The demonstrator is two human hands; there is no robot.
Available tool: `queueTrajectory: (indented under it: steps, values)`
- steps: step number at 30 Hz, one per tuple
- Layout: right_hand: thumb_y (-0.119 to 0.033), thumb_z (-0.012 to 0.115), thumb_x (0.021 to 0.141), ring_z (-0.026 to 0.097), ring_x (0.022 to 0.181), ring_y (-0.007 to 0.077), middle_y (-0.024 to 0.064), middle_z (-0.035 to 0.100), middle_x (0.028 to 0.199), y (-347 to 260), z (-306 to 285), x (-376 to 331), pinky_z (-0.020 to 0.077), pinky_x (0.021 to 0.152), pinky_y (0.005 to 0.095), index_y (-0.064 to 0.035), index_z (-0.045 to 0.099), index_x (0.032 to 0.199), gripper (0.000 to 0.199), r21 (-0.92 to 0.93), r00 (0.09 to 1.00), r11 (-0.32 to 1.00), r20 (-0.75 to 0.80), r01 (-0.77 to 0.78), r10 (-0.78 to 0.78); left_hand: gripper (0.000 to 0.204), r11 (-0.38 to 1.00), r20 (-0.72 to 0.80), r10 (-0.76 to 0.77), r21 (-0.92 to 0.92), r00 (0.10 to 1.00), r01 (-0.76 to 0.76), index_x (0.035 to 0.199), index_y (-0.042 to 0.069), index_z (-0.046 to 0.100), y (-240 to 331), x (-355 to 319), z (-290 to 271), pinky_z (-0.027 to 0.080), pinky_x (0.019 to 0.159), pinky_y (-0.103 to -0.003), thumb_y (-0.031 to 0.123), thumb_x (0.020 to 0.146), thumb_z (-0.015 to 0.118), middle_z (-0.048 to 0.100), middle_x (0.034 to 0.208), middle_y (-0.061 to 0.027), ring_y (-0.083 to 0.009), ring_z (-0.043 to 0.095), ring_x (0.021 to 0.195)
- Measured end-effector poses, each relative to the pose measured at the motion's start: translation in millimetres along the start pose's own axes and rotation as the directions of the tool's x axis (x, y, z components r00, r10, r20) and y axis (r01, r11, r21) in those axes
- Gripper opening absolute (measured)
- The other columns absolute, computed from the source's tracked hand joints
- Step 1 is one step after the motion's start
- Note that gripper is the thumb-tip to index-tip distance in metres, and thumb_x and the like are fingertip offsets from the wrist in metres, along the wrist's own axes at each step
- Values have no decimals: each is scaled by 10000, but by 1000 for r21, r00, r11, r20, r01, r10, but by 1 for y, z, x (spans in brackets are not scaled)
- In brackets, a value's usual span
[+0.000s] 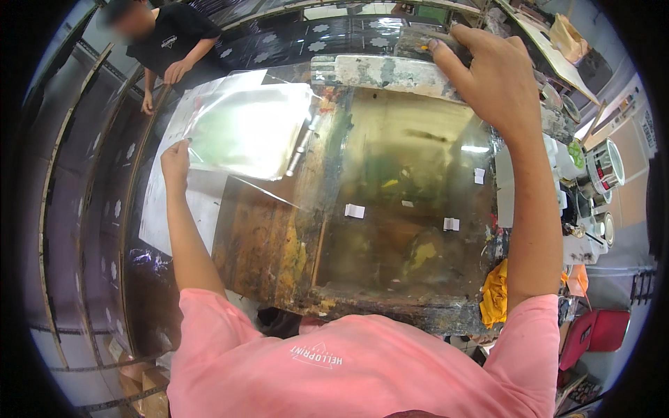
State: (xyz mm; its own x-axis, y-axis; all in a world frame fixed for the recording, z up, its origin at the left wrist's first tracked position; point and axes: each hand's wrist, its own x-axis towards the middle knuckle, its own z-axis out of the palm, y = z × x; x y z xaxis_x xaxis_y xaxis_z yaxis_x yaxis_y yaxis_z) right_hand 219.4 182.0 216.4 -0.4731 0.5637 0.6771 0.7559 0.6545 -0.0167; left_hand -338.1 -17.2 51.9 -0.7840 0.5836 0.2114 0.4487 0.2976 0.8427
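My left hand (175,159) is closed on the left edge of a clear plastic sheet (268,187), pinching it between thumb and fingers. The sheet bends upward and reflects strong light. Stretched out to the far right, my right hand (498,80) grips a paint-stained frame (425,43), thumb on the near side; its other fingers are partly hidden. Below it lies a glossy, paint-smeared glass-like work surface (401,174). Small white tabs (355,211) sit on this surface. Under the plastic sheet are large white paper sheets (164,209).
A co-worker in a black shirt (174,42) stands at the far left beside long racks with dark patterned sheets (306,38). An orange cloth (494,296) hangs at the table's right edge. Tubs (605,164) crowd the right, with a red chair (606,331) below.
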Motion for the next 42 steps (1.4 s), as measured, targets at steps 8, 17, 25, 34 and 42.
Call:
queueTrajectory:
  steps: [8, 17, 25, 34, 42]
  values:
    - [-481, 631, 970, 653, 860, 378, 193, 747, 972, 6, 11, 8, 450, 882, 415, -26, 754, 1109, 492, 77, 997, 994, -20, 75, -74, 619, 754, -500, 279, 643, 820, 135, 1275, -161, 636, -137, 93, -86, 530, 938, -468, 372, 964, 688, 706, 1059, -244, -349, 681, 1034]
    - [-474, 630, 949, 668, 832, 369, 176, 724, 860, 5, 13, -7, 450, 862, 444, -21, 747, 1020, 473, 15, 993, 996, -80, 86, -85, 472, 508, 266, 646, 549, 715, -663, 1511, 124, 563, 31, -109, 54, 64, 1275, -650, 269, 1062, 600, 529, 1586, -57, -331, 386, 1532]
    - [-484, 627, 957, 660, 838, 370, 175, 726, 894, 7, 13, -9, 445, 849, 440, -24, 749, 1047, 484, 31, 994, 996, -71, 89, -86, 542, 411, 485, 387, 670, 784, -618, 1571, 181, 504, 21, -128, 88, -148, 1180, -767, 447, 1129, 339, 482, 1633, 11, -315, 305, 1580]
    - [-468, 618, 961, 658, 850, 374, 185, 705, 889, 8, 15, -6, 440, 850, 441, -6, 717, 994, 474, 37, 996, 997, -45, 73, -71, 519, 778, 376, 357, 386, 855, -495, 1327, 58, 714, 84, -95, 65, -15, 1285, -594, 366, 1128, 347, 664, 1410, -179, -354, 535, 1413]
    - [-484, 596, 938, 695, 814, 371, 202, 721, 822, 4, 10, -2, 450, 835, 487, -11, 709, 850, 494, 44, 997, 997, -34, 64, -62, 446, 622, 567, 563, 188, 601, -760, 1199, 15, 734, 145, -203, 174, 232, 1240, -615, 319, 1120, 417, 737, 1235, -172, -365, 643, 1250]
